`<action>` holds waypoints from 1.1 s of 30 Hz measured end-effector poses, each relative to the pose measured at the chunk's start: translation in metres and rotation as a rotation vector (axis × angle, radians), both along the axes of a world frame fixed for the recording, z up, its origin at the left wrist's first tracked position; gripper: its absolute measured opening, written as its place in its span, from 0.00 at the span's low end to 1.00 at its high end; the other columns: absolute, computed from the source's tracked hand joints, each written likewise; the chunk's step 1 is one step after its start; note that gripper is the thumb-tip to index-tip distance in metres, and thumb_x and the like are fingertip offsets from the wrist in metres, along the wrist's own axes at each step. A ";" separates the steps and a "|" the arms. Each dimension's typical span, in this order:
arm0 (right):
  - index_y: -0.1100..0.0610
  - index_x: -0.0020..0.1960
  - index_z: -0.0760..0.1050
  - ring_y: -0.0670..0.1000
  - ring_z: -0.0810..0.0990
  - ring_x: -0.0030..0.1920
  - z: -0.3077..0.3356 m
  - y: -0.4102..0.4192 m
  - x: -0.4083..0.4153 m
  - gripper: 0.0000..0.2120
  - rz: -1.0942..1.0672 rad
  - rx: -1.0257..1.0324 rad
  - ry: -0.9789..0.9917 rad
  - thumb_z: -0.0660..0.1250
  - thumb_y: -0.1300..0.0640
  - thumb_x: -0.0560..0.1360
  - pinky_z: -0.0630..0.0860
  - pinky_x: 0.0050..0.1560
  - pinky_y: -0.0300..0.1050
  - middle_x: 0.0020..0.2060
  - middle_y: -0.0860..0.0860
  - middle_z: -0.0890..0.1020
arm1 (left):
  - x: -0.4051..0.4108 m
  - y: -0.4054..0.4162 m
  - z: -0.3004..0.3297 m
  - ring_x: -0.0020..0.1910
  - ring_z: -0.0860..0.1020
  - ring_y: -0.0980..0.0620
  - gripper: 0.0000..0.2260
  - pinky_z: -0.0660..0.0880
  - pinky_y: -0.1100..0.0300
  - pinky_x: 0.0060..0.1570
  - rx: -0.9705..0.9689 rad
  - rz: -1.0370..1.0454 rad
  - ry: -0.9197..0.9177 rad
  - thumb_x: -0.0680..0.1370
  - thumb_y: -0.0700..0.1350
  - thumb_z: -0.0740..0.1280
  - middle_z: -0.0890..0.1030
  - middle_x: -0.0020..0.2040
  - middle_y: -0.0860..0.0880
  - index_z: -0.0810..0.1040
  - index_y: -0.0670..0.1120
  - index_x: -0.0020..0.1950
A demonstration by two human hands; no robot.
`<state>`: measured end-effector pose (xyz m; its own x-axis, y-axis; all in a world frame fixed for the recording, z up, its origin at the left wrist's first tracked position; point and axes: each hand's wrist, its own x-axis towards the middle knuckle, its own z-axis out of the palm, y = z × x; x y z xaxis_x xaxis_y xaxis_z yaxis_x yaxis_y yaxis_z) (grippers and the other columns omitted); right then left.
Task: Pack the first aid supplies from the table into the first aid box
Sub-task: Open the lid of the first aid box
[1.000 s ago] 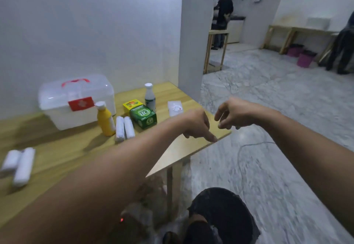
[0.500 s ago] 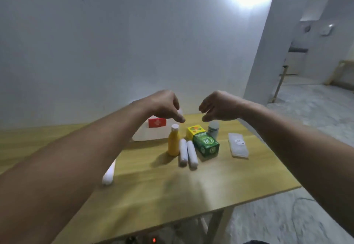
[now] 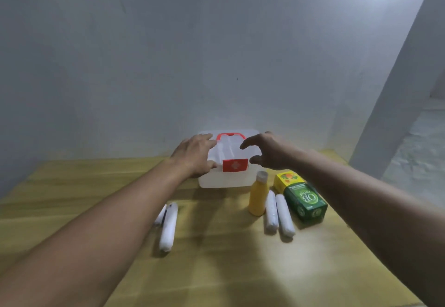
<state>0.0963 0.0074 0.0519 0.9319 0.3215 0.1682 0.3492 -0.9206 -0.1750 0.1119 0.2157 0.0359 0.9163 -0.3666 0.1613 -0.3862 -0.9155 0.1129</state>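
Left hand (image 3: pixel 195 156) lies flat on the closed first aid box (image 3: pixel 228 174), grip spread; right hand (image 3: pixel 269 153) hovers beside it, grip spread, supplies on the counter (image 3: pixel 216 258)

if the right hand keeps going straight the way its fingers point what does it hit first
Most likely the lid of the first aid box: the right hand is open, its fingers aimed left over the lid toward the red handle. Depth is unclear.

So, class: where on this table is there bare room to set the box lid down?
Bare wood fills the near table, in front of the left rolls and right rolls. The gap between those pairs is also free. It is crowded right of the box: bottle, cartons.
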 end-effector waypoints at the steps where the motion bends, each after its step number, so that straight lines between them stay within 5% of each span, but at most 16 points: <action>1: 0.53 0.64 0.75 0.57 0.74 0.63 -0.004 -0.003 0.005 0.21 0.010 0.004 -0.009 0.72 0.58 0.72 0.72 0.62 0.54 0.64 0.53 0.78 | 0.003 0.000 -0.004 0.78 0.56 0.49 0.32 0.56 0.52 0.74 -0.001 -0.006 -0.006 0.77 0.54 0.66 0.57 0.79 0.48 0.59 0.47 0.77; 7: 0.50 0.61 0.78 0.56 0.69 0.71 -0.022 -0.017 0.023 0.18 0.149 0.023 -0.084 0.71 0.62 0.73 0.67 0.69 0.59 0.70 0.53 0.72 | 0.018 0.001 -0.026 0.78 0.54 0.53 0.31 0.54 0.55 0.75 -0.193 0.004 -0.016 0.77 0.52 0.67 0.59 0.79 0.51 0.58 0.47 0.77; 12: 0.46 0.70 0.68 0.63 0.60 0.74 -0.048 -0.035 0.032 0.24 0.312 -0.272 -0.277 0.66 0.60 0.76 0.60 0.73 0.62 0.74 0.57 0.62 | 0.022 -0.001 -0.031 0.78 0.54 0.54 0.32 0.54 0.57 0.75 -0.274 0.015 -0.024 0.77 0.50 0.69 0.60 0.78 0.51 0.60 0.47 0.77; 19: 0.49 0.67 0.72 0.66 0.71 0.67 -0.075 -0.039 0.044 0.28 0.345 -0.261 -0.481 0.76 0.53 0.69 0.69 0.65 0.66 0.68 0.62 0.72 | 0.028 -0.001 -0.038 0.78 0.52 0.55 0.31 0.53 0.57 0.74 -0.286 0.014 -0.039 0.77 0.50 0.68 0.59 0.78 0.52 0.59 0.47 0.77; 25: 0.52 0.64 0.65 0.67 0.75 0.63 -0.099 -0.036 0.058 0.22 0.376 -0.208 -0.707 0.69 0.49 0.74 0.69 0.64 0.67 0.64 0.66 0.75 | 0.028 -0.002 -0.040 0.78 0.51 0.55 0.31 0.54 0.56 0.74 -0.278 0.021 -0.045 0.77 0.50 0.67 0.58 0.78 0.52 0.59 0.48 0.77; 33: 0.57 0.58 0.68 0.65 0.81 0.53 -0.095 -0.034 0.066 0.18 0.445 -0.262 -0.866 0.69 0.50 0.74 0.78 0.52 0.62 0.55 0.66 0.81 | 0.028 -0.003 -0.038 0.79 0.50 0.54 0.30 0.55 0.53 0.75 -0.236 0.021 -0.044 0.78 0.50 0.66 0.57 0.79 0.52 0.58 0.48 0.77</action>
<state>0.1628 -0.0270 -0.0432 0.3090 0.7343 0.6045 0.5816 -0.6488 0.4908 0.1402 0.2124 -0.0019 0.9134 -0.2949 0.2807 -0.3767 -0.8736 0.3080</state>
